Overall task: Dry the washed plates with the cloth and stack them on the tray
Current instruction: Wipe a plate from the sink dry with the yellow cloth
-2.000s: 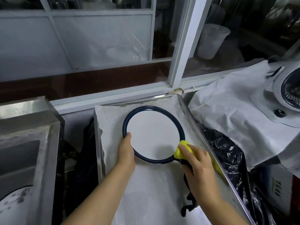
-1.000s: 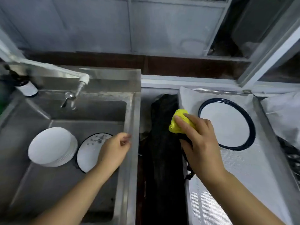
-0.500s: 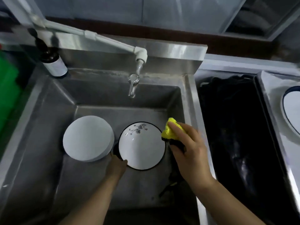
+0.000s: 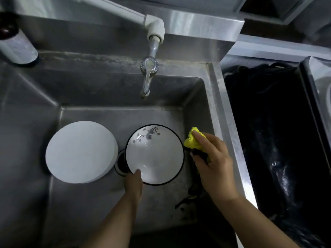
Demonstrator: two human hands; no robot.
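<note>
Left hand (image 4: 133,182) pinches the flowered plate (image 4: 154,154) by 1 wet edge over the sink (image 4: 213,104), right hand (image 4: 212,161) bunches the yellow cloth (image 4: 192,141) — 1 slip likely chips it against the white stack (image 4: 80,152).

The scene was dim and cool-toned, lit from above. The steel sink (image 4: 211,111) showed soft glare along its back wall and right rim, while its lower left fell into shadow. The black bag (image 4: 272,140) lay nearly lost in darkness. Straight edges bowed near the borders from wide-angle distortion; focus was slightly soft.
</note>
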